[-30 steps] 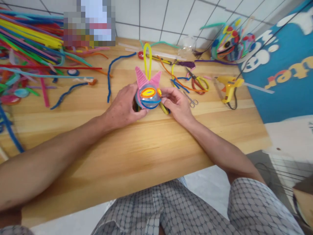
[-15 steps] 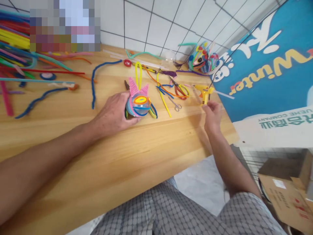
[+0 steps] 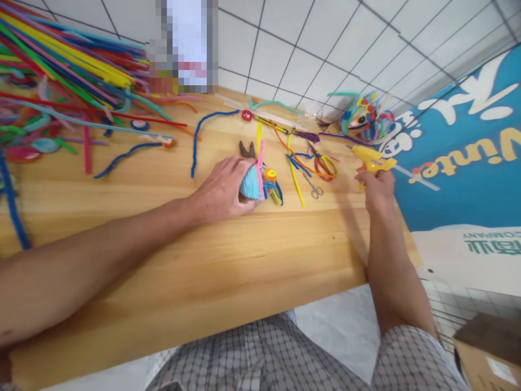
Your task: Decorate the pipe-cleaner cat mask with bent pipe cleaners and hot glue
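Note:
My left hand (image 3: 222, 190) is wrapped round a ball ornament (image 3: 251, 183) covered in light-blue pipe cleaner, with pink ear shapes, a yellow loop on top and an orange-yellow patch on its right side. Beside my fingers lie the dark jaws of pliers (image 3: 246, 149); the rest of that tool is hidden. My right hand (image 3: 378, 190) grips a yellow hot glue gun (image 3: 368, 158) by its handle, above the right end of the table, its nozzle pointing left. A clear glue stick (image 3: 419, 177) sticks out of its back.
Orange-handled scissors (image 3: 324, 167), small scissors (image 3: 315, 190), a yellow pipe cleaner (image 3: 296, 176) and a craft knife (image 3: 271, 123) lie between my hands. A pile of pipe cleaners (image 3: 73, 60) covers the far left. A colourful decorated figure (image 3: 364, 117) stands by the wall. A blue banner (image 3: 456, 190) hangs right.
My right hand has taken the glue gun up off the table into a full grip. My left hand has turned the ball so its patterned face points right. The view has swung left.

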{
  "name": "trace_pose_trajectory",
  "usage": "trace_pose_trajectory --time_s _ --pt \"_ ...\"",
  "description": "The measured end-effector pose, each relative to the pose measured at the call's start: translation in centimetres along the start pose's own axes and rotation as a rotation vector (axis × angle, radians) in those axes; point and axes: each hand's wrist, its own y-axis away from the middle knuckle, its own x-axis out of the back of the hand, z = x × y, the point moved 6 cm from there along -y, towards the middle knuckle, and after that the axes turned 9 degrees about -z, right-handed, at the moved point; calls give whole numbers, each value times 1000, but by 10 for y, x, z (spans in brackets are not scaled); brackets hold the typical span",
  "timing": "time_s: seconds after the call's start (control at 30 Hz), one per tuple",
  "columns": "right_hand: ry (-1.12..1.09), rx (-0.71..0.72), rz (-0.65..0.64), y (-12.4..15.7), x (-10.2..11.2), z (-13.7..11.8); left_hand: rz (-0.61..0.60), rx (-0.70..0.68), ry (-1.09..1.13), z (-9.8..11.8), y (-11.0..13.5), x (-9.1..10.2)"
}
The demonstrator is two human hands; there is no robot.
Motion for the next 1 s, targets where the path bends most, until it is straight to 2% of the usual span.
trace_pose_trajectory --time_s 0.07,0.13,0.27,0.37,0.53,0.8,1.0 --pt "-50 21 -48 14 -9 -26 -11 -10 42 -2 -1 -1" --pt "-148 85 -179 34 -26 -58 -26 -4 61 -4 -2 -2" --pt "-96 214 -399 73 -66 -118 -36 -8 87 -5 -1 -1" --pt "49 323 -404 86 -84 -140 -37 -21 97 -3 -1 0" --pt "213 428 -358 87 -92 -139 -44 -33 82 -3 0 -1" --pt "179 433 -328 91 -101 -128 -36 -54 86 -2 1 -1" --pt "194 406 -357 88 -102 -123 -45 -55 84 -2 1 -1"
